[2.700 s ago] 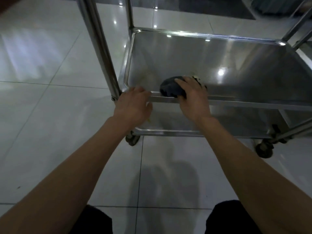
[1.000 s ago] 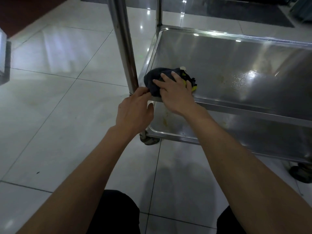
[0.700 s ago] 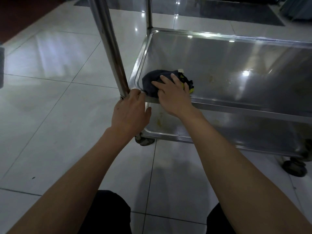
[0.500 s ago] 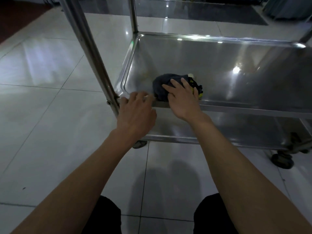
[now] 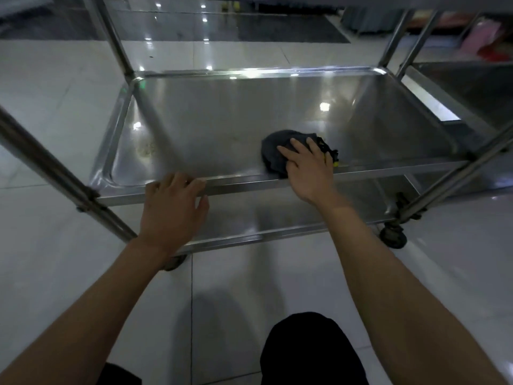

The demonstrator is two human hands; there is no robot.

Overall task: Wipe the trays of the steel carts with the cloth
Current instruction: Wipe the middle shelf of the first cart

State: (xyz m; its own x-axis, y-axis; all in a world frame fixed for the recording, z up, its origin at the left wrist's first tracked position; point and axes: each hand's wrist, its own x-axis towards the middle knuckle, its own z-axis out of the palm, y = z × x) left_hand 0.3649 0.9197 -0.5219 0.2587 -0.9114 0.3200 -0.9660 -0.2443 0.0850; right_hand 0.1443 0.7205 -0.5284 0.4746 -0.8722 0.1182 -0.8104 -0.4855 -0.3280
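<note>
The steel cart's middle tray [image 5: 222, 120] fills the centre of the head view. A dark cloth [image 5: 273, 151] with a yellow-and-black part lies near the tray's front edge, right of centre. My right hand [image 5: 308, 170] presses on the cloth with its fingers spread and fairly straight. My left hand [image 5: 172, 207] holds the tray's front rim at the left, fingers curled over the edge and thumb in front. A patch of pale residue [image 5: 145, 148] marks the tray's left side. Under the rim shows the lower tray [image 5: 277, 215].
The cart's upright posts stand at the near left [image 5: 55, 173], far left [image 5: 116, 43] and right [image 5: 449, 179]. A caster wheel [image 5: 392, 237] sits at the near right corner. A second steel cart's tray [image 5: 466, 87] adjoins on the right. Glossy white floor tiles surround everything.
My right hand has slid the cloth rightward along the tray's front edge, away from the left corner. My left hand has shifted right along the rim, away from the corner post.
</note>
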